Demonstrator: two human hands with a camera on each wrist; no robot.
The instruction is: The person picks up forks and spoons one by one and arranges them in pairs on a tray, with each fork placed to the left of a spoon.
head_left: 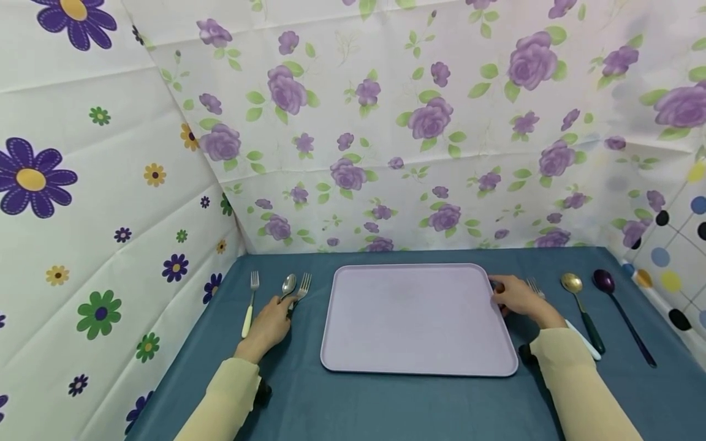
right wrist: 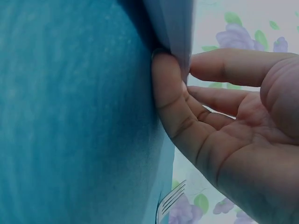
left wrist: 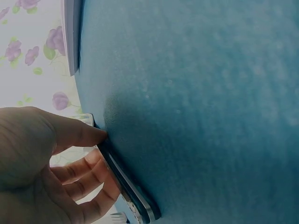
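A lilac rectangular tray (head_left: 413, 324) lies flat on the blue cloth. At its right edge my right hand (head_left: 518, 298) pinches the rim, and in the right wrist view fingers (right wrist: 170, 84) curl around the tray's edge (right wrist: 173, 28). Off to the left, my left hand (head_left: 270, 324) pinches the dark handle of a fork (head_left: 304, 286) between thumb and fingers. Right beside that fork is a spoon (head_left: 288, 285), its handle hidden by the hand; whether it is held too, I cannot tell. A fork with a pale yellow handle (head_left: 247, 321) lies left of the hand.
Right of the tray lie a white-handled fork (head_left: 584, 340) partly behind the right arm, a gold spoon with a green handle (head_left: 572, 283) and a dark purple spoon (head_left: 604, 280). Flowered cloth walls (head_left: 353, 141) enclose the back and left; a dotted one (head_left: 675, 257) stands at right.
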